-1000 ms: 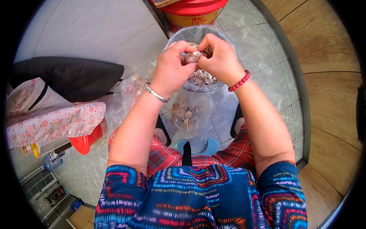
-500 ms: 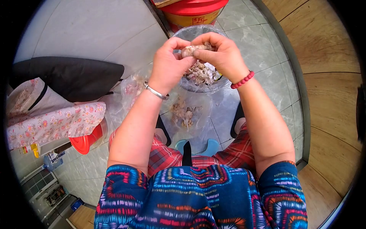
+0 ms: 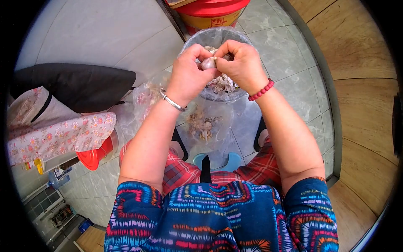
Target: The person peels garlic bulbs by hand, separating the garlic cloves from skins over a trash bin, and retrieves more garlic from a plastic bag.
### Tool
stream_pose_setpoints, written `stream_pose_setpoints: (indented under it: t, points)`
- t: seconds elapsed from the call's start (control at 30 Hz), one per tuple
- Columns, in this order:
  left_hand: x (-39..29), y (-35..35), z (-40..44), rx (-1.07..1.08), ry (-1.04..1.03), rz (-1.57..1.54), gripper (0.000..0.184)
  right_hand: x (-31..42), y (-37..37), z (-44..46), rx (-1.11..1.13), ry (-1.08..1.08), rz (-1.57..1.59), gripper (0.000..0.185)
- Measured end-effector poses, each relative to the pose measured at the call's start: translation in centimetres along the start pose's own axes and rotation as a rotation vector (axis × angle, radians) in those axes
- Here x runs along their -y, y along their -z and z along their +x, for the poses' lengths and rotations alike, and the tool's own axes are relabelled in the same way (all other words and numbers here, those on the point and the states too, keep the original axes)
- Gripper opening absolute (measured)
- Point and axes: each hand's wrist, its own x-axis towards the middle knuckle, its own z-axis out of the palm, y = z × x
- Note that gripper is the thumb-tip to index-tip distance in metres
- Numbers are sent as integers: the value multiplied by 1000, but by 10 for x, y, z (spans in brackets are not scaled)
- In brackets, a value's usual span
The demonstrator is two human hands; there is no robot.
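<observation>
A pale garlic bulb (image 3: 208,64) is between my two hands, over a bin lined with clear plastic (image 3: 197,40). My left hand (image 3: 191,71), with a silver bangle at its wrist, is closed round the bulb's left side. My right hand (image 3: 241,66), above a red bead bracelet, pinches the bulb's right side with thumb and forefinger. Papery garlic skins (image 3: 222,84) lie in the bin below my hands. Nearer my feet, a clear plastic bag (image 3: 224,132) holds brownish dry scraps (image 3: 203,124).
Behind the bin stands a red-lidded bucket (image 3: 214,21). To the left are another clear bag (image 3: 142,98), a black cover (image 3: 75,86), a floral cloth (image 3: 63,136) and a red container (image 3: 96,155). A wooden panel (image 3: 363,101) curves along the right.
Half a second ago my right fingers lay across the bulb; now they pinch its right side. My right hand has shifted slightly left and down, and the bulb has turned.
</observation>
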Motion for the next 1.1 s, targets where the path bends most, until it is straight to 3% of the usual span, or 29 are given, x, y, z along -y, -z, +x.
stream_pose_setpoints:
  t: [0.2,0.3,0.37,0.4,0.47,0.57,0.77,1.0,1.1]
  points:
    - [11,-8,1,-88,-105,4,25,-5,-7,1,-135,5,-104,4]
    - [5,-9,-3,-39,-52,-47,27,-6,-7,2,-191,-90,-45,4]
    - [0,-10,-4,-29,-59,-178,28,-16,-7,6,-227,-221,299,10]
    - [-1,-10,-4,-18,-66,-310,28,-19,-6,6,-227,-220,299,10]
    - [-3,-7,-3,-27,-78,-313,29,-22,-3,6,-112,-281,651,17]
    - [-3,-4,-2,-50,-92,-289,29,-14,2,7,39,-239,737,19]
    - [3,-4,-1,-22,-117,-143,32,1,9,5,201,-183,328,19]
    - [10,-5,-2,-35,-223,63,31,-1,13,6,240,-184,293,16]
    - [8,-7,-4,-3,-245,-17,31,-7,9,6,238,-134,332,13]
